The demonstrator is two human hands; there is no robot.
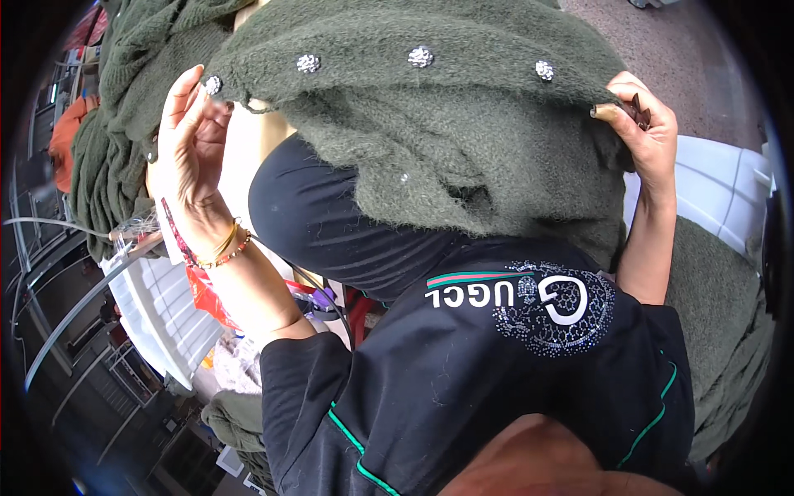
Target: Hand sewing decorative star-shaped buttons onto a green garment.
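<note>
A dark green fuzzy knit cardigan (488, 132) is spread across my lap, its band stretched between my two hands. Several round, sparkly silver buttons (420, 56) run along that band. My left hand (197, 136) pinches the band's left end, right beside the end button (213, 85). At the other end, my right hand (652, 136) grips the edge between thumb and fingers. A tan cover (610, 112) sits on the tip of the right thumb. Something small, dark brown and pointed (640, 112) shows at the right fingers; its kind is unclear.
More green knitwear (141, 83) is heaped at the upper left, and another green knit piece (719, 331) lies at the right. White plastic crates (153, 314) (703, 178) stand on both sides. A red plastic bag (213, 302) and orange cloth (70, 145) are at the left.
</note>
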